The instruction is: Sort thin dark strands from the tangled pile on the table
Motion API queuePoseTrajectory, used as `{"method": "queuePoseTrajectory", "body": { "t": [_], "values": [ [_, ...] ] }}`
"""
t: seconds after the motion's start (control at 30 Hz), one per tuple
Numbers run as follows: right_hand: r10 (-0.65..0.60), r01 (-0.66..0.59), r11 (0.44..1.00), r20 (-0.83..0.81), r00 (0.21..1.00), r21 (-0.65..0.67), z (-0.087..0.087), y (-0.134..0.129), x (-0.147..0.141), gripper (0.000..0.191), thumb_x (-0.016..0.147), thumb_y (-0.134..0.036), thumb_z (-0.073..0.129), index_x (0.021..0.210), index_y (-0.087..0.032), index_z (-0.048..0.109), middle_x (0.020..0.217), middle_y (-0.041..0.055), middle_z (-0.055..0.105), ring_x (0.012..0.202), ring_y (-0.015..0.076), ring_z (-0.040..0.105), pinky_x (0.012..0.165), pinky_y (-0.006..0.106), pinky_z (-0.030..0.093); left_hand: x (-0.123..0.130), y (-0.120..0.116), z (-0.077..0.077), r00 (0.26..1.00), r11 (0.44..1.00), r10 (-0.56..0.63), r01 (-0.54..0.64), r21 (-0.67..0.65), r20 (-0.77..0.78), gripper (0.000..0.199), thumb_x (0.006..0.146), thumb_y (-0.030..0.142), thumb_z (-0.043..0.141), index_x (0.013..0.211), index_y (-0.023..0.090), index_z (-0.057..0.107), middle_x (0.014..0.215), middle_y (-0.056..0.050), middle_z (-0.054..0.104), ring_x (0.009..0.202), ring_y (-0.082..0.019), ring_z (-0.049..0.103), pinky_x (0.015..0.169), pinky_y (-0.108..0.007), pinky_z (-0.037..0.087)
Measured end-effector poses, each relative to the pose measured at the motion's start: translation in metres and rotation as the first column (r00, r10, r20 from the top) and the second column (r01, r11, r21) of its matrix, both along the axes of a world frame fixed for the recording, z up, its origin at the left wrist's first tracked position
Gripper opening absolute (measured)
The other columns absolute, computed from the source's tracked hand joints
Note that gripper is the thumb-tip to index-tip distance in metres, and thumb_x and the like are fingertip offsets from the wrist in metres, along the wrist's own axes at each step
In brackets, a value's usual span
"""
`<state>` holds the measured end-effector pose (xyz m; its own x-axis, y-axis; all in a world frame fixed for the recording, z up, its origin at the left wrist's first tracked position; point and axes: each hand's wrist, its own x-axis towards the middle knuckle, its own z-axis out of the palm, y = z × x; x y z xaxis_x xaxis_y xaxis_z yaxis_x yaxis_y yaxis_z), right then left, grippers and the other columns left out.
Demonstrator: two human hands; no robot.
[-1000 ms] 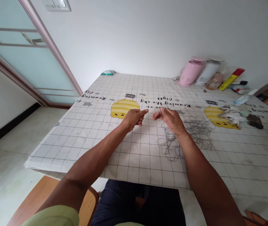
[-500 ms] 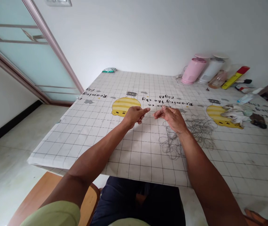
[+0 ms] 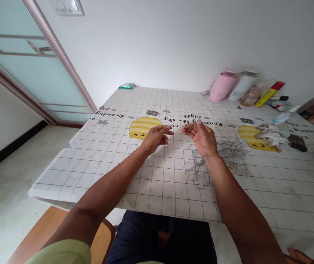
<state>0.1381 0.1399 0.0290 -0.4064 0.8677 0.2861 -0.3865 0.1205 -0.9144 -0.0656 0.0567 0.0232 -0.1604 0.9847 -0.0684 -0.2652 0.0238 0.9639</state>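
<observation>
Over the checked tablecloth, my left hand is held with its fingers loosely apart and pointing right. Facing it across a small gap, my right hand has its fingers stretched toward the left and its thumb raised. I can make out nothing in either hand; a strand as fine as hair would be too thin to see. Beside and partly behind my right wrist spreads a loose tangle of thin dark thread or wire.
Along the wall stand a pink cylindrical device, a white one, a bottle and a yellow-red box. A crumpled cloth lies at right. A small green-white packet sits at the far left corner.
My left thumb and index finger have come apart from a pinch. The right thumb has lifted away from its fingers. The view has tilted slightly upward.
</observation>
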Motion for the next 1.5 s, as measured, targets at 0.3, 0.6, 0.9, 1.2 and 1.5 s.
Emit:
{"method": "queuePoseTrajectory", "body": {
  "t": [0.3,0.6,0.9,1.2,1.5],
  "values": [
    [0.029,-0.029,1.000,-0.002,1.000,0.011,-0.005,-0.005,-0.006,0.057,0.095,-0.077,0.070,0.093,-0.021,0.082,0.105,0.0126,0.081,0.099,0.0271,0.080,0.094,0.044,0.067,0.015,-0.006,-0.009,0.849,0.938,0.266,-0.120,0.324,-0.456,0.040,0.108,0.036,0.063,0.141,0.016,0.071,0.078,0.000,0.069,0.051,-0.009,0.060,0.056,-0.025,0.053],
    [0.052,-0.052,0.998,0.010,0.999,0.029,-0.003,-0.007,-0.007,0.057,0.096,-0.077,0.069,0.092,-0.021,0.083,0.104,0.0127,0.081,0.098,0.0277,0.080,0.094,0.046,0.067,0.012,0.001,-0.024,0.650,0.899,0.367,-0.063,0.434,-0.665,0.049,0.101,0.032,0.075,0.146,0.016,0.066,0.107,-0.009,0.073,0.063,-0.009,0.061,0.061,-0.025,0.055],
    [0.049,-0.051,0.998,0.054,0.997,0.043,-0.001,-0.010,-0.008,0.061,0.095,-0.080,0.067,0.091,-0.022,0.082,0.104,0.0133,0.081,0.105,0.0294,0.079,0.095,0.047,0.067,0.011,0.003,-0.024,0.802,0.936,0.276,-0.098,0.339,-0.530,0.043,0.099,0.024,0.075,0.142,0.020,0.068,0.106,-0.007,0.071,0.066,-0.010,0.067,0.052,-0.022,0.060],
    [0.072,-0.073,0.997,0.053,0.996,0.026,-0.005,-0.007,-0.007,0.061,0.093,-0.081,0.069,0.091,-0.021,0.082,0.102,0.0130,0.081,0.103,0.0289,0.079,0.095,0.047,0.067,0.008,0.005,-0.024,0.788,0.922,0.308,-0.109,0.372,-0.533,0.030,0.099,0.020,0.073,0.129,0.018,0.072,0.096,-0.004,0.070,0.061,-0.009,0.066,0.052,-0.021,0.058],
    [0.037,-0.038,0.999,-0.013,0.999,-0.034,-0.004,-0.003,-0.005,0.054,0.094,-0.075,0.074,0.091,-0.022,0.081,0.103,0.0111,0.082,0.102,0.0264,0.080,0.100,0.044,0.066,0.010,0.001,-0.012,0.930,0.974,0.181,-0.125,0.189,-0.319,0.078,0.083,0.034,0.095,0.150,0.019,0.058,0.110,-0.010,0.073,0.075,-0.017,0.074,0.055,-0.026,0.059]
  ]
}}
